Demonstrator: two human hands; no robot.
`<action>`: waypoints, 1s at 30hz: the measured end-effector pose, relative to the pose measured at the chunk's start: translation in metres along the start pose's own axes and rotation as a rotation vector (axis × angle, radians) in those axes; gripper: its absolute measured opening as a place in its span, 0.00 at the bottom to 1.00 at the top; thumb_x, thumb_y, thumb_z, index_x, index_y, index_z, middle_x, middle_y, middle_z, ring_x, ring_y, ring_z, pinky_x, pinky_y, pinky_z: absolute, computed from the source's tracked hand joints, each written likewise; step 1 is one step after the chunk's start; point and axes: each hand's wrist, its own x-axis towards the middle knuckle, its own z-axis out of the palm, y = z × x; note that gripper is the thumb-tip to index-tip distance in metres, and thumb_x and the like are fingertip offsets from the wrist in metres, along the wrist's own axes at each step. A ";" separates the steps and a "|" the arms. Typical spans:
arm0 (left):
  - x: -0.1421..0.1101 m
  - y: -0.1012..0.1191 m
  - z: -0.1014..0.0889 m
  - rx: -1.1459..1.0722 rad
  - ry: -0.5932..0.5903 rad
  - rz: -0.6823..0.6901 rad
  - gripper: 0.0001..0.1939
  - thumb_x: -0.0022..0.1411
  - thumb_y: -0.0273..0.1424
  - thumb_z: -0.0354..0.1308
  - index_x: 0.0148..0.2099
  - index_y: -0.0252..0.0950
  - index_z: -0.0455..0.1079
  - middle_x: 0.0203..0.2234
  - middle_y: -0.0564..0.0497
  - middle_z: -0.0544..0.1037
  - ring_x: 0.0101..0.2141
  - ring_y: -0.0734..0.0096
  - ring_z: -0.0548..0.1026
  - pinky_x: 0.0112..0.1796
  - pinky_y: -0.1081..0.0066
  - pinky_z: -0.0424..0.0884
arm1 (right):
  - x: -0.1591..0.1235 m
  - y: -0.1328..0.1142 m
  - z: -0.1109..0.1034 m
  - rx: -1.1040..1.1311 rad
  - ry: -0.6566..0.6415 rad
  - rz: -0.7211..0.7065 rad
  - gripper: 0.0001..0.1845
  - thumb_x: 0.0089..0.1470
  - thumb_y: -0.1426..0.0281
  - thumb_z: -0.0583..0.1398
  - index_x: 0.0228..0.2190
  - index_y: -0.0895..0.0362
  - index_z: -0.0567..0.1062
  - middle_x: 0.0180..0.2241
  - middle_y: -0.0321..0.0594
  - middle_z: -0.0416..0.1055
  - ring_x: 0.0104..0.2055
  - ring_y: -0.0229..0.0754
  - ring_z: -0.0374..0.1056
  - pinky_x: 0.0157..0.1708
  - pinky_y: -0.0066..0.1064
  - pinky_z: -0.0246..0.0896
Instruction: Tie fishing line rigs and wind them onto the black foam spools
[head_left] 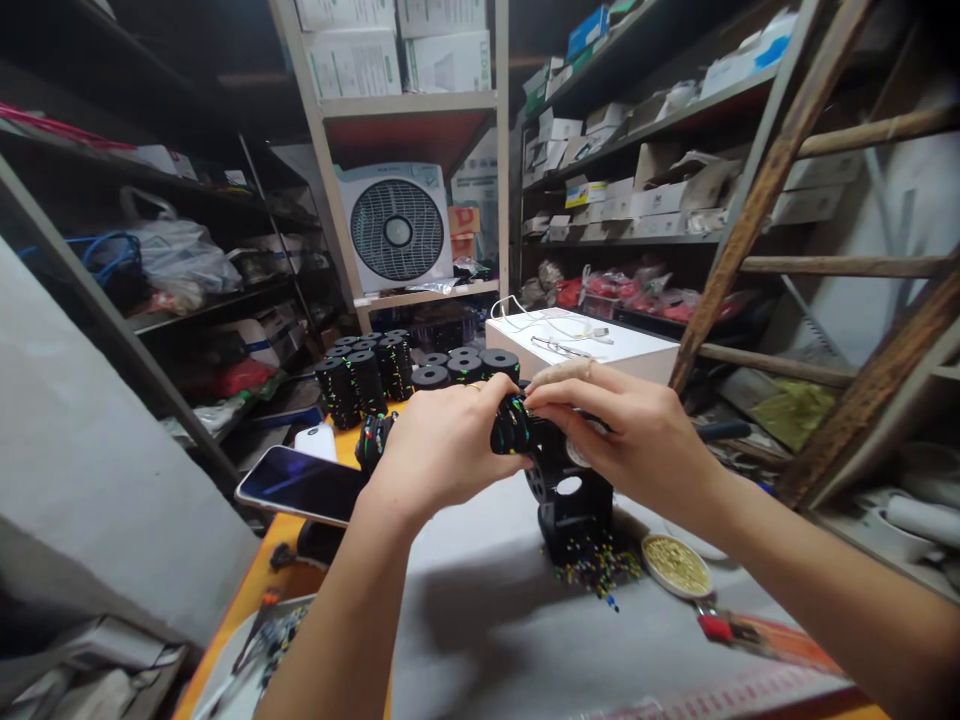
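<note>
Fingers of the left hand [442, 440] wrap a dark roll [511, 427] beside the black stand [571, 508], seemingly to steady it; the right hand [637, 415] bunches its fingertips narrowly there, any grip hidden; coloured pieces [600, 568] lie at the stand's foot, probably for reach.

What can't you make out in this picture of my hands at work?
- Middle of the black discs: head view, hidden by the left hand.
- Anything between the right hand's fingertips: head view, too small and partly covered.
- Right end of the phone: head view, behind the left wrist.
- Count of the tiny coloured bits: head view, too small and blurred.
- Left forearm's lower part: head view, cut off by the bottom edge.
</note>
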 end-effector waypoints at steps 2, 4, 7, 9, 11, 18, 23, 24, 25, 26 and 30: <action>0.000 0.000 0.001 0.001 0.002 -0.002 0.20 0.56 0.44 0.59 0.47 0.42 0.61 0.36 0.53 0.80 0.36 0.56 0.79 0.27 0.66 0.63 | 0.000 0.001 0.000 0.000 -0.017 -0.009 0.07 0.59 0.79 0.57 0.37 0.61 0.75 0.39 0.44 0.73 0.42 0.36 0.70 0.43 0.27 0.66; 0.000 0.000 0.002 -0.005 0.004 -0.012 0.21 0.56 0.44 0.60 0.48 0.41 0.61 0.37 0.53 0.80 0.36 0.55 0.79 0.28 0.66 0.64 | -0.001 0.001 -0.001 0.002 -0.043 -0.014 0.07 0.60 0.79 0.57 0.37 0.60 0.75 0.39 0.44 0.73 0.42 0.36 0.70 0.42 0.26 0.66; -0.002 0.000 0.003 -0.020 0.017 -0.025 0.23 0.55 0.44 0.61 0.49 0.40 0.61 0.38 0.53 0.80 0.36 0.55 0.79 0.29 0.65 0.66 | -0.002 0.002 -0.001 0.003 -0.072 -0.009 0.07 0.60 0.79 0.56 0.38 0.60 0.74 0.39 0.43 0.73 0.42 0.36 0.70 0.42 0.26 0.66; -0.003 0.000 0.003 -0.029 0.027 -0.019 0.23 0.55 0.43 0.62 0.48 0.40 0.61 0.38 0.53 0.80 0.36 0.55 0.79 0.29 0.65 0.66 | -0.003 0.003 -0.001 0.001 -0.076 -0.012 0.07 0.60 0.79 0.56 0.38 0.60 0.74 0.38 0.42 0.73 0.41 0.35 0.70 0.42 0.25 0.66; -0.003 0.000 0.002 -0.036 0.035 -0.007 0.23 0.55 0.43 0.62 0.48 0.40 0.61 0.39 0.53 0.79 0.36 0.56 0.79 0.28 0.65 0.66 | -0.003 0.003 -0.001 0.000 -0.076 -0.026 0.07 0.60 0.80 0.56 0.38 0.60 0.73 0.38 0.42 0.73 0.41 0.35 0.70 0.42 0.25 0.66; -0.002 -0.002 0.001 -0.034 0.042 0.010 0.23 0.55 0.44 0.63 0.49 0.42 0.61 0.38 0.55 0.79 0.36 0.59 0.79 0.28 0.66 0.65 | -0.007 0.004 -0.002 -0.010 -0.099 -0.046 0.08 0.61 0.80 0.55 0.40 0.60 0.73 0.40 0.42 0.73 0.42 0.36 0.70 0.43 0.26 0.66; -0.002 -0.002 0.001 -0.034 0.041 0.016 0.22 0.55 0.45 0.62 0.48 0.43 0.61 0.38 0.55 0.79 0.35 0.59 0.78 0.28 0.67 0.64 | -0.011 0.002 -0.001 -0.045 -0.105 -0.076 0.08 0.61 0.80 0.54 0.40 0.61 0.72 0.40 0.44 0.72 0.43 0.38 0.70 0.42 0.27 0.67; -0.002 -0.001 0.001 -0.037 0.043 0.017 0.22 0.55 0.44 0.62 0.48 0.42 0.61 0.38 0.55 0.79 0.35 0.60 0.78 0.28 0.67 0.64 | -0.011 0.002 -0.001 -0.059 -0.105 -0.085 0.09 0.61 0.80 0.54 0.41 0.61 0.72 0.41 0.45 0.72 0.43 0.38 0.70 0.42 0.27 0.67; -0.002 -0.001 0.002 -0.040 0.045 0.017 0.22 0.56 0.44 0.62 0.48 0.42 0.61 0.37 0.55 0.79 0.35 0.60 0.78 0.28 0.67 0.64 | -0.012 0.002 0.000 -0.076 -0.106 -0.095 0.09 0.61 0.81 0.54 0.41 0.61 0.72 0.41 0.46 0.72 0.44 0.38 0.71 0.43 0.27 0.68; -0.002 -0.001 0.002 -0.043 0.048 0.017 0.22 0.56 0.43 0.62 0.48 0.42 0.60 0.37 0.55 0.79 0.35 0.60 0.78 0.28 0.67 0.64 | -0.014 0.002 0.000 -0.097 -0.105 -0.107 0.10 0.60 0.81 0.54 0.41 0.61 0.72 0.42 0.46 0.72 0.44 0.39 0.71 0.43 0.28 0.68; -0.003 -0.002 0.003 -0.051 0.056 0.020 0.21 0.56 0.43 0.61 0.47 0.42 0.60 0.38 0.55 0.79 0.35 0.60 0.78 0.28 0.67 0.64 | -0.020 0.003 0.004 -0.201 -0.106 -0.149 0.15 0.58 0.84 0.53 0.45 0.62 0.71 0.44 0.49 0.72 0.48 0.42 0.71 0.48 0.31 0.68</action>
